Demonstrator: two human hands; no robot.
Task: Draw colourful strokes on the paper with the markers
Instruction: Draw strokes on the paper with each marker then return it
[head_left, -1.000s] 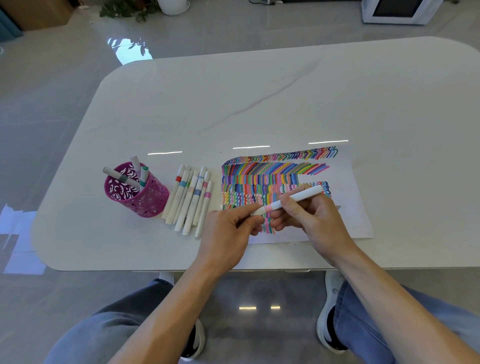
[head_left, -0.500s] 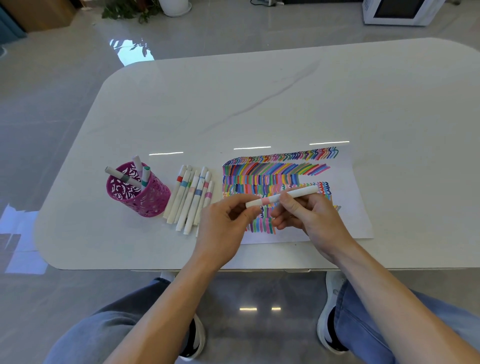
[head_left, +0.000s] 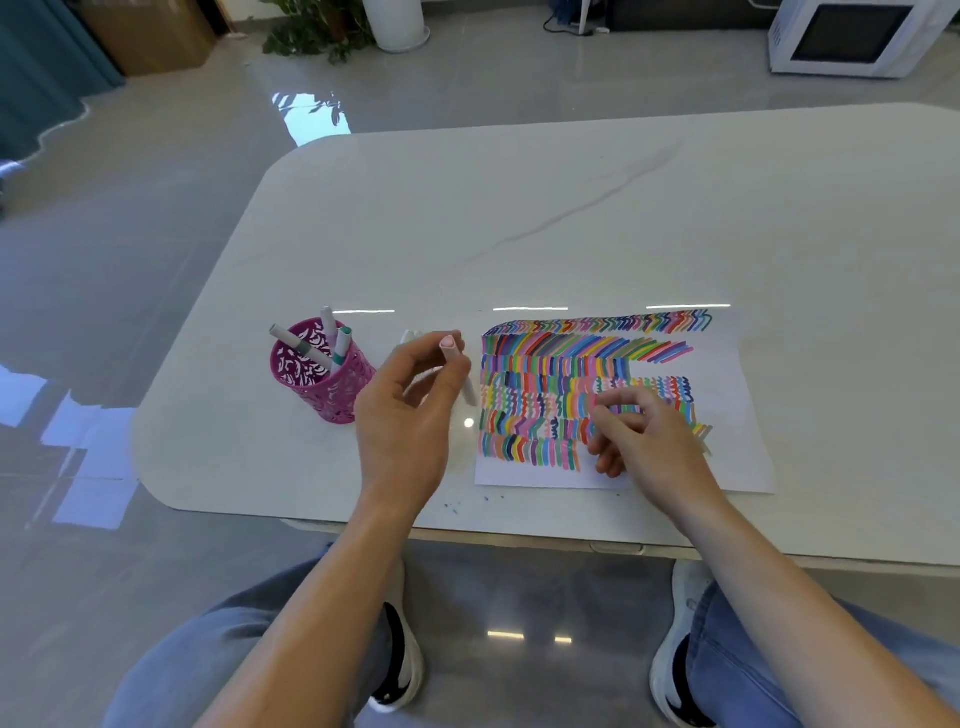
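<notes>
Strokes fill most of the paper (head_left: 740, 457), so little seems left; the left hand (head_left: 410, 415) pinches a marker (head_left: 469, 394), the right hand (head_left: 654, 441) is loose and empty.

A white marker (head_left: 469, 391) with a pink end stands tilted in the left hand (head_left: 410, 410), just left of the flat paper (head_left: 732, 452) crowded with colourful strokes (head_left: 550, 364).

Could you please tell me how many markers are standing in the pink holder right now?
3: the left-leaning marker, the marker at the back, and the teal-banded marker at the right. Others may be hidden inside the pink holder.
</notes>
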